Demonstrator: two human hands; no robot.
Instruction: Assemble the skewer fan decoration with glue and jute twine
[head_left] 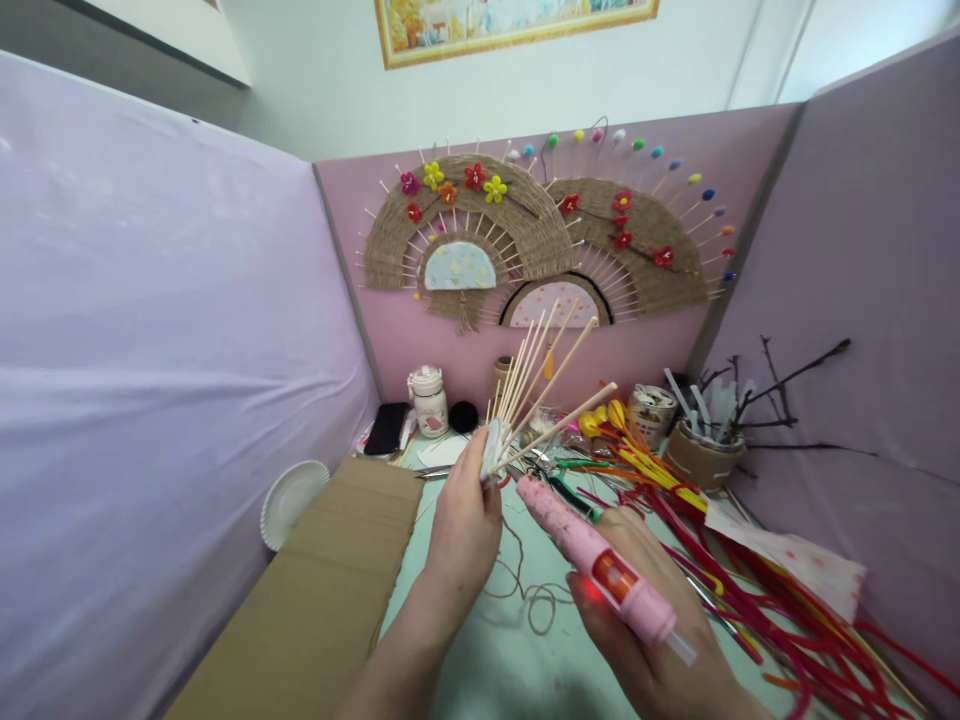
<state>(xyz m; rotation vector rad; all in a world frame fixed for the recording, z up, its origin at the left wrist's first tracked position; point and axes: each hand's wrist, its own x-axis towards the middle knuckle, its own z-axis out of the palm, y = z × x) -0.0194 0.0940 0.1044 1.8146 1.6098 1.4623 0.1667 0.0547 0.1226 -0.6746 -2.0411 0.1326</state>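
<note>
My left hand (461, 510) is closed around a small pale patterned piece (492, 448). Thin wooden sticks (536, 375) fan out from this piece, up and to the right. In my right hand (645, 590) is a pink hot glue gun (574, 535). Its nozzle points at the base of the sticks, close to the held piece; whether it touches cannot be made out. A clear glue stick pokes out of the gun's rear end, and a red light glows near my fingers. Loose twine (541, 605) lies on the table below my hands.
Cardboard (315, 560) lies at left beside a white fluted dish (294, 503). A phone (388, 428) and white jar (430, 402) stand behind. Pipe cleaners (720, 530) and a pot of twigs (703, 452) fill the right. Twine fans (465, 215) hang on the pink back panel.
</note>
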